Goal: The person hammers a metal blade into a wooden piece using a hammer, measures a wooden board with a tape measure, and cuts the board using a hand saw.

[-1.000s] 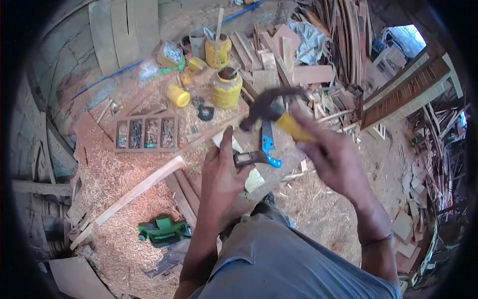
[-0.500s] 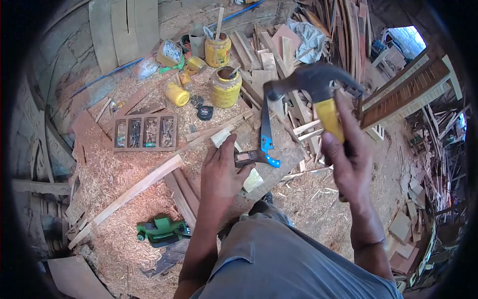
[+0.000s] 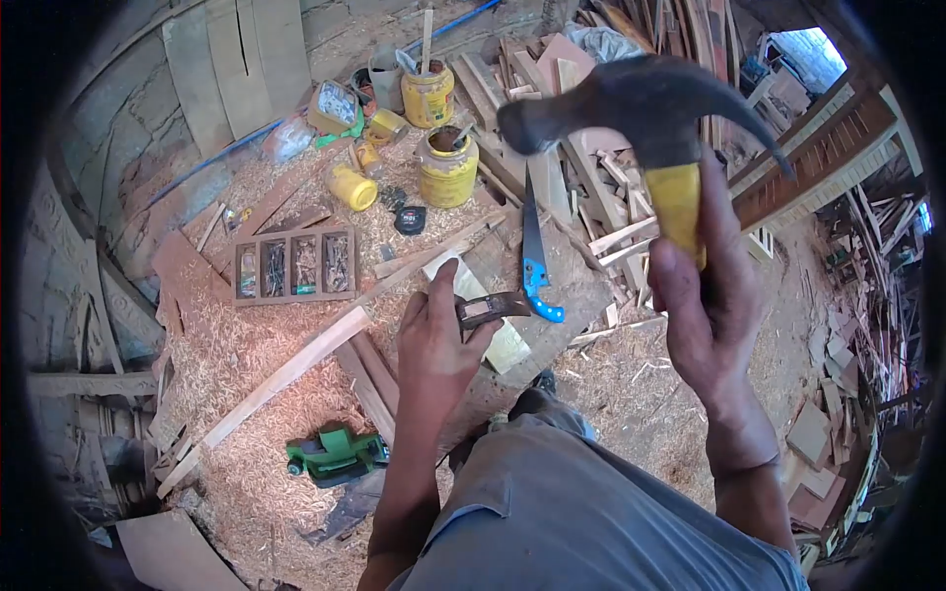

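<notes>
My right hand (image 3: 727,305) is wrapped round the yellow grip of a claw hammer (image 3: 658,113), raised close to the camera with its dark head across the upper right. My left hand (image 3: 434,340) grips a dark, curved wooden piece (image 3: 496,308) with a pale rectangular patch; its exact kind cannot be told. Under that piece lies a pale wooden board (image 3: 508,347), partly hidden by the left hand. A handsaw (image 3: 534,256) with a blue handle rests just right of the piece, its blade tip near the hammer head.
A compartment box of small hardware (image 3: 295,266) sits left, below several yellow containers (image 3: 448,175) and a black tape measure (image 3: 410,220). A green power planer (image 3: 337,456) lies among shavings. Wood offcuts (image 3: 621,231) are piled at right, beside a slatted wooden frame (image 3: 823,163).
The hammer has risen and come nearer the camera in my right hand. My left hand still holds the dark piece in about the same place. The view has shifted slightly.
</notes>
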`<move>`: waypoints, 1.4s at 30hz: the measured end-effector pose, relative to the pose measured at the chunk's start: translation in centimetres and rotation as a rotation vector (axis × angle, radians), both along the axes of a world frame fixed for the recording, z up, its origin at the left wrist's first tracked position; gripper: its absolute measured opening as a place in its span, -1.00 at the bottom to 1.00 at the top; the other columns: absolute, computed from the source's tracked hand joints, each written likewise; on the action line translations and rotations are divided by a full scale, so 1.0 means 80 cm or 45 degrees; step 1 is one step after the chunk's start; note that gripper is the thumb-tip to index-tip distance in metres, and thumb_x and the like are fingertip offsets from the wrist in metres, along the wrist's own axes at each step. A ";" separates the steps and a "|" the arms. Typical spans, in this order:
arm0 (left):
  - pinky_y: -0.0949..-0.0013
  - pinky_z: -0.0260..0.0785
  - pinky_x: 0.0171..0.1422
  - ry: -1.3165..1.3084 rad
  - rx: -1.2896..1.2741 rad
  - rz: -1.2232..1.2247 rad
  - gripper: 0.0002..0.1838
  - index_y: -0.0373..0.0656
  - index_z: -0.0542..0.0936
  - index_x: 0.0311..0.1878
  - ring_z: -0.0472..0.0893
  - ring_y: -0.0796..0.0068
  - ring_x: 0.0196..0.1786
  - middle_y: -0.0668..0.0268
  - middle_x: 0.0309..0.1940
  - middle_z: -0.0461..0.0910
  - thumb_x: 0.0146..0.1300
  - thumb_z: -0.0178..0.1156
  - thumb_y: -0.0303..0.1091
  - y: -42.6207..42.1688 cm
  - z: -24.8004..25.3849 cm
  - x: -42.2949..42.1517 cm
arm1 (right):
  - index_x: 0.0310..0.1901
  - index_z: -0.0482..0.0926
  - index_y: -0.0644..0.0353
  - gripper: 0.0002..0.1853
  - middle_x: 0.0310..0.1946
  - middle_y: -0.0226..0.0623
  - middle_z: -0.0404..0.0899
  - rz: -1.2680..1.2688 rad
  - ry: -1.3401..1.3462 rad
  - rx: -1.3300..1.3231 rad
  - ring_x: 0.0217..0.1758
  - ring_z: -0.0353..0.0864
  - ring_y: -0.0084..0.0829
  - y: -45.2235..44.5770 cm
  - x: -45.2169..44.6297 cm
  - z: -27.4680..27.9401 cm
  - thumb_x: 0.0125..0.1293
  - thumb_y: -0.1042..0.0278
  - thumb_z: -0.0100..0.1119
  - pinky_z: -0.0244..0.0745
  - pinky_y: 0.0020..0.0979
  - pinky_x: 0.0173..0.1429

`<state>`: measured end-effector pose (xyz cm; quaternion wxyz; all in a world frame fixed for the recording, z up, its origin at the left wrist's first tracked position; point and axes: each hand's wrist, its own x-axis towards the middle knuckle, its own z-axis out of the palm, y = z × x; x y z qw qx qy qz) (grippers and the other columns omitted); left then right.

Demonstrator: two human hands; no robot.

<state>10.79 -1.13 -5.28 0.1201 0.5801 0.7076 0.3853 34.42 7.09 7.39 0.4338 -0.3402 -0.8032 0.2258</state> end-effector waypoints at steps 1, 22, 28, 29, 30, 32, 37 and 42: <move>-0.06 0.54 0.28 0.000 -0.015 0.000 -0.04 -0.29 0.40 0.58 0.69 -0.15 0.10 -0.04 -0.09 0.76 0.14 0.65 -0.31 -0.002 0.002 0.000 | 0.71 0.34 0.10 -0.27 -0.06 -0.09 0.79 0.014 -0.148 0.069 -0.33 0.75 -0.31 0.001 0.002 -0.001 0.56 0.44 0.32 0.67 -0.27 -0.18; -0.05 0.62 0.13 -0.074 0.007 0.026 -0.03 -0.18 0.46 0.56 0.75 -0.06 0.00 -0.01 -0.11 0.72 0.06 0.71 -0.29 0.007 -0.007 0.006 | 0.63 0.44 0.27 -0.47 -0.30 -0.39 0.69 -0.044 0.310 -0.205 -0.32 0.63 -0.69 -0.017 0.002 -0.007 0.70 0.44 0.09 0.50 -0.53 -0.31; 0.00 0.63 0.15 0.027 0.022 0.007 0.01 -0.16 0.42 0.59 0.77 -0.03 0.02 0.00 -0.07 0.74 0.07 0.72 -0.26 0.005 -0.012 0.002 | 0.65 0.44 0.04 -0.27 -0.14 -0.06 0.80 0.181 -0.690 -0.195 -0.22 0.83 -0.18 -0.020 0.020 -0.067 0.47 0.54 0.39 0.75 -0.15 -0.10; 0.01 0.64 0.16 0.037 0.069 0.027 0.01 -0.16 0.42 0.59 0.78 -0.03 0.04 0.00 -0.06 0.74 0.07 0.72 -0.26 0.014 -0.012 0.000 | 0.68 0.41 -0.06 -0.24 -0.19 -0.10 0.78 0.190 -0.601 -0.088 -0.28 0.82 -0.21 -0.007 0.021 -0.066 0.49 0.48 0.39 0.74 -0.16 -0.19; 0.01 0.64 0.17 0.007 0.027 0.040 0.01 -0.16 0.42 0.59 0.78 -0.03 0.05 -0.01 -0.04 0.75 0.07 0.72 -0.26 0.014 -0.012 0.000 | 0.71 0.37 -0.16 -0.22 -0.24 -0.15 0.77 0.201 -0.515 -0.003 -0.33 0.81 -0.23 0.001 0.022 -0.065 0.51 0.43 0.39 0.74 -0.17 -0.27; 0.01 0.65 0.20 -0.049 -0.070 0.052 0.01 -0.16 0.42 0.59 0.79 -0.03 0.07 -0.02 0.00 0.76 0.08 0.72 -0.27 0.013 -0.012 -0.003 | 0.72 0.31 0.13 -0.27 -0.24 -0.13 0.75 0.133 -0.081 0.013 -0.32 0.75 -0.40 -0.002 0.006 -0.032 0.58 0.48 0.30 0.68 -0.29 -0.23; 0.00 0.65 0.20 -0.044 0.019 0.015 0.03 -0.16 0.39 0.62 0.80 -0.04 0.07 -0.06 -0.01 0.75 0.08 0.71 -0.28 0.016 -0.009 -0.004 | 0.70 0.32 0.24 -0.33 -0.38 -0.28 0.68 0.198 -0.547 0.145 -0.45 0.69 -0.44 0.003 0.007 -0.045 0.62 0.46 0.24 0.58 -0.27 -0.36; -0.04 0.58 0.16 -0.070 0.080 -0.033 0.04 -0.27 0.36 0.62 0.71 -0.10 -0.03 0.07 -0.23 0.75 0.07 0.68 -0.37 0.014 -0.010 0.003 | 0.66 0.39 0.22 -0.31 -0.28 -0.21 0.76 0.240 -0.416 0.025 -0.38 0.74 -0.35 0.010 0.004 -0.028 0.54 0.52 0.31 0.65 -0.23 -0.27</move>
